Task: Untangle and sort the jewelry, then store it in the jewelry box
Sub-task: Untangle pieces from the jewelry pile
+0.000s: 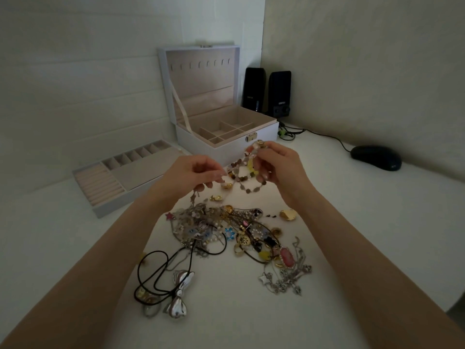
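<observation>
A beaded necklace (245,176) of brown, pink and grey beads hangs in loops between both hands above the table. My left hand (193,176) pinches one end of it, and a thin silver chain (194,199) dangles from that hand into the pile. My right hand (278,163) pinches the other end near a gold clasp. Below lies a tangled pile of jewelry (226,230) with chains, pendants and a pink oval stone. The white jewelry box (261,144) stands open behind the hands, its compartments bare. Its removed tray (110,205) lies to the left.
A black cord necklace (161,275) with a silver bow pendant (180,295) lies at the front left. Two black speakers (266,93) stand in the back corner, with a cable running to a black mouse (376,157) on the right. Walls close the back and right.
</observation>
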### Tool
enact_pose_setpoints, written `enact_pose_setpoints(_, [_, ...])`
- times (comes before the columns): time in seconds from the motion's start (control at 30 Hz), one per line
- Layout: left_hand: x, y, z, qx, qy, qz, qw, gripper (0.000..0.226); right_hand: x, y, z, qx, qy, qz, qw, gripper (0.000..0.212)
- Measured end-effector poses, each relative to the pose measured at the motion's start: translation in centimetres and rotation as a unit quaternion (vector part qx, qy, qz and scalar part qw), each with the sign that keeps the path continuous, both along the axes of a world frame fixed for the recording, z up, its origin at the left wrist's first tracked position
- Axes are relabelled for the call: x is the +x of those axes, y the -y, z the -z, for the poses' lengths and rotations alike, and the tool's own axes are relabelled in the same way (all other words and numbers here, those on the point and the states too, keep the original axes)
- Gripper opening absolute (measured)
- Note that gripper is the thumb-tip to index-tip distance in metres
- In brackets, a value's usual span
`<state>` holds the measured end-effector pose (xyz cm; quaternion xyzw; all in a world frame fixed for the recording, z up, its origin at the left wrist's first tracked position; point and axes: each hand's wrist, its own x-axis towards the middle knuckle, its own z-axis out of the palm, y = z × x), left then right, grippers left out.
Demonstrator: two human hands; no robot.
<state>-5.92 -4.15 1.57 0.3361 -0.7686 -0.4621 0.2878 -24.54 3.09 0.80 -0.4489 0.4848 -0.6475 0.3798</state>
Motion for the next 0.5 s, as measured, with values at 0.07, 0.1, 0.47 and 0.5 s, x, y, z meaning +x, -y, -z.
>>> enact_pose_setpoints(0.07, [0.24, 0.16, -0.07, -0.005, 0.022, -0.012, 1.0, 0.013, 0.06, -0.03, -0.02, -0.004, -0.001, -0.004, 1.0, 0.016])
enact_pose_setpoints(0.1, [0.32, 0.19, -0.11, -0.01, 0.035, -0.019, 0.999, 0.017, 0.09, -0.06, -0.02, -0.007, 0.0, -0.007, 1.0, 0.016])
enact_pose_setpoints(0.47, [0.37, -0.23, -0.71, 0.018, -0.016, -0.004, 1.0, 0.023, 0.04, -0.77, -0.68, -0.069, -0.092, -0.009, 0.993, 0.036])
enact_pose_setpoints(0.5, [0.27, -0.27, -0.64, 0.025, -0.02, -0.003, 0.999, 0.023, 0.17, -0.78, -0.67, -0.076, -0.106, 0.008, 0.991, 0.034])
